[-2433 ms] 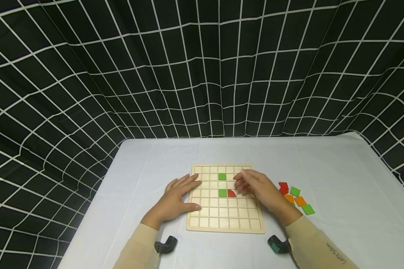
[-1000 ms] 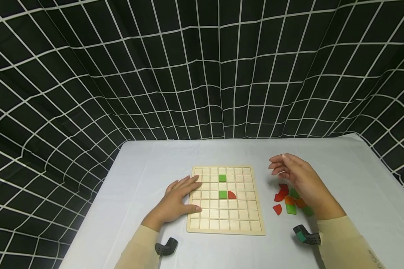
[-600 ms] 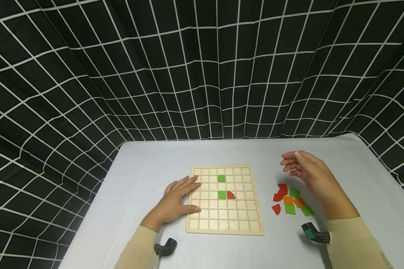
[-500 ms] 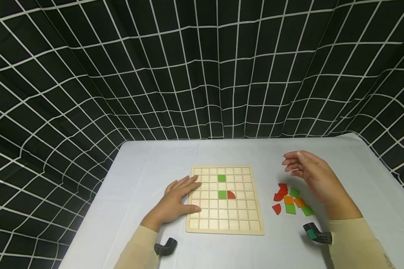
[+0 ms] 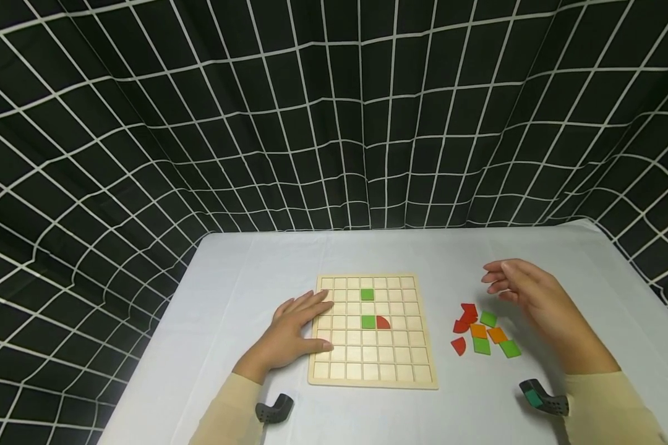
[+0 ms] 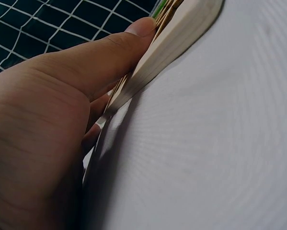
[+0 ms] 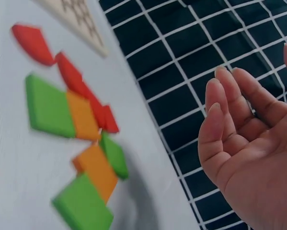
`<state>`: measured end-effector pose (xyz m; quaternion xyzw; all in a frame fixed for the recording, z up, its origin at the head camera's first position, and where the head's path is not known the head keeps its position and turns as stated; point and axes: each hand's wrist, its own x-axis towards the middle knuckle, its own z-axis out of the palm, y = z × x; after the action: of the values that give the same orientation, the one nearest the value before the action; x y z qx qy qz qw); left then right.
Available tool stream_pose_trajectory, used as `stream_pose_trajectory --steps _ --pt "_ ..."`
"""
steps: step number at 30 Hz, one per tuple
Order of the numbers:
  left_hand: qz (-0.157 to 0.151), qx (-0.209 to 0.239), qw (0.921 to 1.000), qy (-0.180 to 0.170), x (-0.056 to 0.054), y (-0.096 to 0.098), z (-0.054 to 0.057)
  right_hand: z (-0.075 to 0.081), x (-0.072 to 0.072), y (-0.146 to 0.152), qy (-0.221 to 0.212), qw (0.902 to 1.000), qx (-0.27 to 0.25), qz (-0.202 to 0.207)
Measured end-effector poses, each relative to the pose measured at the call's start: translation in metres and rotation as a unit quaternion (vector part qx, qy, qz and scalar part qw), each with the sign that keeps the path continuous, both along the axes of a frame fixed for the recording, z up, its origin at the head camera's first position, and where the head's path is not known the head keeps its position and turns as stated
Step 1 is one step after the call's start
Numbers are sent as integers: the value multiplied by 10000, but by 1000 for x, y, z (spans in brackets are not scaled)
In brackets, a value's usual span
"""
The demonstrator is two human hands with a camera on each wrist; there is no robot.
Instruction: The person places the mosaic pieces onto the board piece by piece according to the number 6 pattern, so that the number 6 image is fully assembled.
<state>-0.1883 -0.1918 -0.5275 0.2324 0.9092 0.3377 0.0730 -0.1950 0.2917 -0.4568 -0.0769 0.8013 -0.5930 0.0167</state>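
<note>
A wooden grid board point(image 5: 353, 371) lies flat on the table, holding two green square tiles and a red quarter-circle tile point(image 5: 383, 322) in its cells. My left hand point(image 5: 289, 334) rests on the board's left edge with spread fingers; in the left wrist view its thumb point(image 6: 109, 52) lies over the board's rim. My right hand point(image 5: 534, 296) hovers behind and to the right of the loose tiles, fingers loosely bent and holding nothing. In the right wrist view its palm and bare fingertips show beside the green tiles point(image 7: 50, 105), orange tiles point(image 7: 97, 170) and red tiles point(image 7: 33, 43).
The loose tiles, among them an orange tile point(image 5: 479, 332), lie close together right of the board on a white-covered table point(image 5: 245, 266). A black curtain with white grid lines point(image 5: 334, 123) hangs behind and along the sides. Dark wrist devices point(image 5: 275, 408) sit below both hands.
My right hand has left the board, passed over the loose tiles and moved farther right, uncovering them. My left hand has stayed on the board's edge. The tiles on the board are unchanged.
</note>
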Motion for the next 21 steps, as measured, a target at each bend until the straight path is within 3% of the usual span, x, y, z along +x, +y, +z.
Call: stream_pose_trajectory --steps 13,21 --pt "21 -30 10000 5 -1 1 1 -22 1 18 -139 9970 747 -142" --pt "7 -42 10000 30 0 0 0 -35 2 17 -575 9960 639 -236"
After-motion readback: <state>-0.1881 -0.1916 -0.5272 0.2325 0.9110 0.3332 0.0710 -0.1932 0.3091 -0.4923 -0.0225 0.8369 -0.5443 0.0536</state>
